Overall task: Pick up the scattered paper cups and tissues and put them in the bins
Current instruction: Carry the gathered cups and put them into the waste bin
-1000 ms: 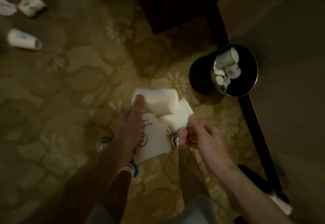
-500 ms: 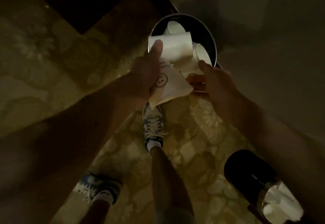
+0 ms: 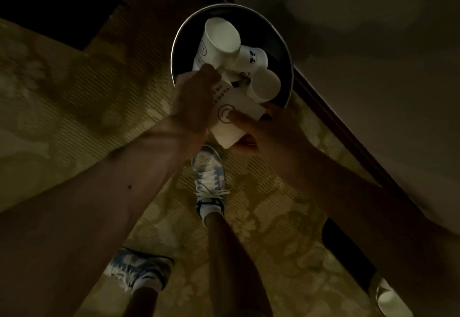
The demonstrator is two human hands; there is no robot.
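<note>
Left hand [image 3: 194,103] and right hand [image 3: 266,137] in shared grip on paper cup [image 3: 245,103], long axis toward bin [image 3: 174,50].

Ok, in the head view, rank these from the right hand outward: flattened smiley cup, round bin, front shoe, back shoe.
1. Flattened smiley cup, pinched in the right hand.
2. Round bin, just ahead.
3. Front shoe, below-left.
4. Back shoe, bottom left.

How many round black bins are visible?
2: one black bin with a metal rim at top centre, holding white paper cups; another at the lower right edge, partly cut off.
</note>
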